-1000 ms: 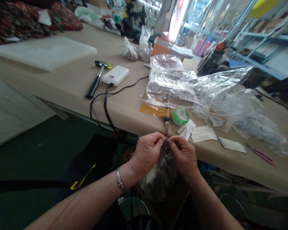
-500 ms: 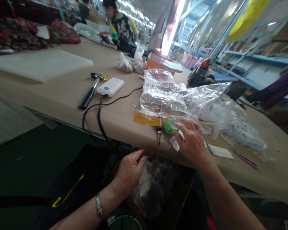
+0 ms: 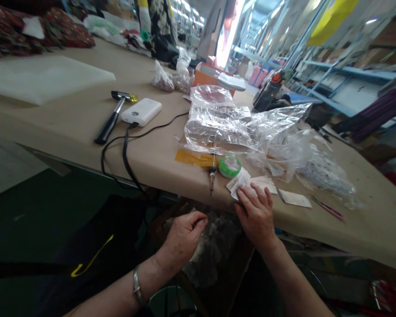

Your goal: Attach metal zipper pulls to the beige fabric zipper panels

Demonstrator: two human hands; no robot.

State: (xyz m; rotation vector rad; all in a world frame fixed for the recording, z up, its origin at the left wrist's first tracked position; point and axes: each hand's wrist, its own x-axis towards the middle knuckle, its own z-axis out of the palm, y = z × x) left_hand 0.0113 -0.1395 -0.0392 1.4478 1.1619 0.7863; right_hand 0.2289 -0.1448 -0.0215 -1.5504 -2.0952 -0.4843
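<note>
My right hand (image 3: 257, 218) rests at the table's front edge. Its fingers are stretched out over several white paper slips (image 3: 239, 181), touching them. A small round green-rimmed container (image 3: 230, 166) sits just behind these slips. To its left lies a thin pointed tool (image 3: 212, 174) like a soldering iron, its tip toward me, over an amber strip (image 3: 193, 158). My left hand (image 3: 186, 233) hangs below the table edge with thumb and fingers pressed together; whatever it may hold is hidden. Beneath both hands is a heap of crumpled greyish scraps (image 3: 211, 251).
Clear plastic bags (image 3: 218, 125) cover the table's middle. On the left lie a hammer (image 3: 112, 119) and a white power bank (image 3: 141, 112) with a black cable (image 3: 125, 154). Pink-handled tweezers (image 3: 328, 208) and a paper slip (image 3: 295, 198) lie right. Behind stands a dark bottle (image 3: 267, 94).
My right hand has moved off the green container, toward me, onto the white slips. My left hand's fingers have closed together. The view has shifted slightly.
</note>
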